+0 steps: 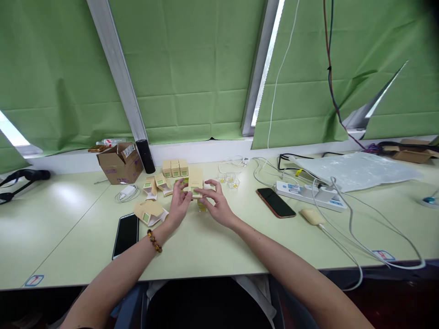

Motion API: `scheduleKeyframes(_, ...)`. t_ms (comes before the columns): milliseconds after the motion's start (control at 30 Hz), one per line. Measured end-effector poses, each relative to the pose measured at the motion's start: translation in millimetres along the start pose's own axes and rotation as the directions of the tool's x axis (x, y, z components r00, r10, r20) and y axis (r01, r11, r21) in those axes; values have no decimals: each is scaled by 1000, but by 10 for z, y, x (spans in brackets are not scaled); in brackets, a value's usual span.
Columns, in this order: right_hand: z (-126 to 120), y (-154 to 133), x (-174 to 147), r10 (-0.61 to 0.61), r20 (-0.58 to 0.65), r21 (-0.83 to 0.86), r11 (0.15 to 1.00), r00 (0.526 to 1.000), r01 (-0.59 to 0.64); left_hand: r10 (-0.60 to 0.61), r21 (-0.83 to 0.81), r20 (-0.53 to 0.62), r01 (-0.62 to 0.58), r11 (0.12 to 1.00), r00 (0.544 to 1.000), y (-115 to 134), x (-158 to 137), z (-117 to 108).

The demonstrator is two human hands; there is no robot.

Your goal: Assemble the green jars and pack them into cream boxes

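Both my hands hold a small tan carton (195,182) near the counter's (212,246) far edge: left hand (179,204) pinching its side, right hand (216,204) steadying. I'd grip lightly and square the flaps, clear of the folded cartons (175,168) behind.

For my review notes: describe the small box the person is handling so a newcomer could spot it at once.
Start at the pale green table under the green blinds. At its middle, the left hand and right hand meet around one small tan carton. Unlike the three upright cartons behind it and the opened cartons to its left, it alone is held.
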State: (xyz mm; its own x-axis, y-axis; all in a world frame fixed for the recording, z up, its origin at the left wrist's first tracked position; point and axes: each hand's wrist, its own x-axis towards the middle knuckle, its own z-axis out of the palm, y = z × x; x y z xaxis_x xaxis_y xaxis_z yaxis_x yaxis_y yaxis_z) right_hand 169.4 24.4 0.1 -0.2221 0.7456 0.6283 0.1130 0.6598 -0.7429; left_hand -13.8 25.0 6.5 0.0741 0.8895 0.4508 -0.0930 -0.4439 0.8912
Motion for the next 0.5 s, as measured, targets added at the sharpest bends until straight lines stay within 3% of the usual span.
scheduleKeyframes(167,-50,30,24,-24,89,-107,994,996,34,-47,-49,33,48,998,998,-77,160,-113)
scheduleKeyframes(267,-121,71,57,-1,93,-205,979,996,20,-28,85,-52,32,996,998,-124,250,-235)
scheduleKeyframes(400,-213,138,98,176,168,-426,900,970,-89,-17,314,-122,55,948,992,-208,316,-365)
scheduleKeyframes(500,-236,178,124,320,257,-589,800,912,-114,-103,402,-58,118,908,993,-290,305,-399)
